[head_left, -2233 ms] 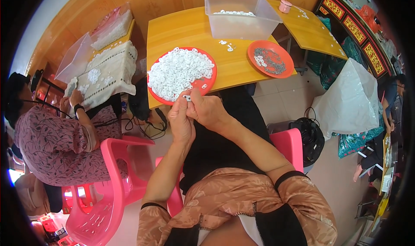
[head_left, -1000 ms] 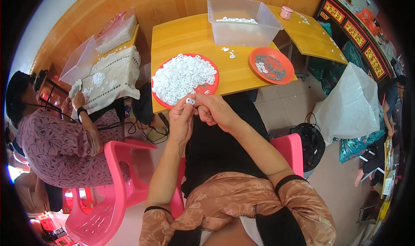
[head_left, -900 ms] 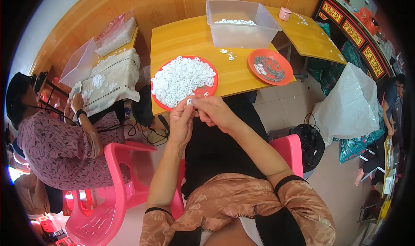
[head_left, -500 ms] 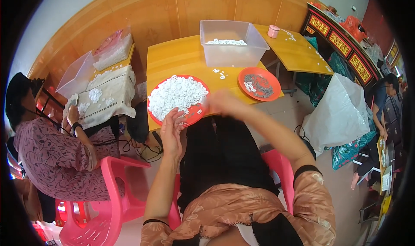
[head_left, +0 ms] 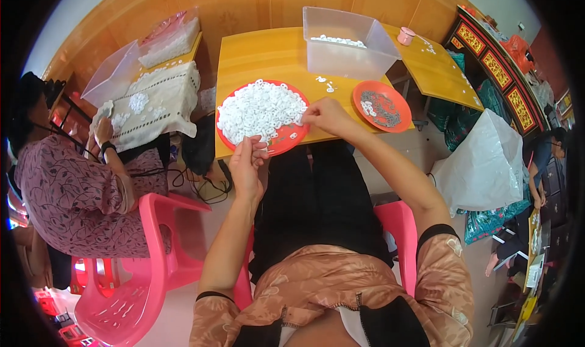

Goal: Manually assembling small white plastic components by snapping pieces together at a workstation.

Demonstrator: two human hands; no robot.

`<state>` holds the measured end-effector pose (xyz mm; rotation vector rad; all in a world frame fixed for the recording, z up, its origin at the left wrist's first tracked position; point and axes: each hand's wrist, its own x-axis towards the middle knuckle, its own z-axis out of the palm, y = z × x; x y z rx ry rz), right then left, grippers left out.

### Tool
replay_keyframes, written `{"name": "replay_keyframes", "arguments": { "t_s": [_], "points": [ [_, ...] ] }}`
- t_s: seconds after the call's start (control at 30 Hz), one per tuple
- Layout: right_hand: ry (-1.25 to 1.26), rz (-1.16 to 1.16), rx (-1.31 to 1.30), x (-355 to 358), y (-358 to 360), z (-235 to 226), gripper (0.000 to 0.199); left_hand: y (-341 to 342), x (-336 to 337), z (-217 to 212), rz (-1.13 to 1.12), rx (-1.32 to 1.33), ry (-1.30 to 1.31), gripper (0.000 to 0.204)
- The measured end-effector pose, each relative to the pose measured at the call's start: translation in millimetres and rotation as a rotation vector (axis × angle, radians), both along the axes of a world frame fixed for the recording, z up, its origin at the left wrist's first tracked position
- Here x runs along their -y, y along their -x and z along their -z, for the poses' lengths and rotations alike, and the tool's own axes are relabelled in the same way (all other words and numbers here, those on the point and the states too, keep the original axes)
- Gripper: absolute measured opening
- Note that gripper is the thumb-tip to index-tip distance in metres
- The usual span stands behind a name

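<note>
A red plate [head_left: 287, 141] heaped with small white oval plastic pieces with holes [head_left: 259, 110] sits at the front of the yellow table. My left hand [head_left: 248, 164] is at the plate's near edge, its fingertips pinched together; whatever they hold is too small to name. At the plate's right rim, beside the white pile, my right hand [head_left: 329, 116] has its fingers closed in a pinch, their tips partly hidden. Farther right lies an orange-red plate [head_left: 399, 97] with small grey metal-looking parts [head_left: 387, 112] and a few white pieces.
Behind the plates stands a clear plastic bin [head_left: 341, 61] containing white pieces. Loose white pieces [head_left: 329, 88] lie on the table [head_left: 262, 51]. To the left, a co-worker [head_left: 79, 194] sits at a cloth-covered table [head_left: 170, 91], near a pink chair [head_left: 155, 268]. A white sack [head_left: 478, 164] stands right.
My right hand, blurred earlier, has come to rest at the red plate's right rim. The left hand's fingers have drawn closer together. The whole view has shifted slightly.
</note>
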<state>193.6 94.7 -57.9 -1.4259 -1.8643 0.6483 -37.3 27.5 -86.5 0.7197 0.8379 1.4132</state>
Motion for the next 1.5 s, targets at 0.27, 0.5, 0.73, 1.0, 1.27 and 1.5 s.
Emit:
{"name": "replay_keyframes", "arguments": {
  "t_s": [0.27, 0.5, 0.73, 1.0, 1.27, 1.5],
  "points": [
    [0.121, -0.108, 0.392, -3, 47, -6, 0.015, 5, -1, 5, -0.14, -0.049, -0.026, 0.029],
    [0.121, -0.072, 0.775, 5, 62, -22, 0.033, 9, -4, 6, -0.144, -0.004, -0.029, 0.027],
    [0.21, -0.045, 0.822, -5, 63, -23, 0.043, 5, -5, 6, -0.105, -0.018, -0.017, 0.026],
    [0.229, -0.112, 0.609, -6, 56, -13, 0.033, 0, 0, 3, -0.031, -0.103, -0.057, 0.024],
    [0.38, -0.454, -0.006, 7, 56, -32, 0.022, -4, 2, -3, 0.077, -0.148, -0.111, 0.024],
    [0.384, -0.483, -0.011, 9, 65, -27, 0.021, -2, 0, 4, 0.052, -0.131, -0.175, 0.017]
  ]
}}
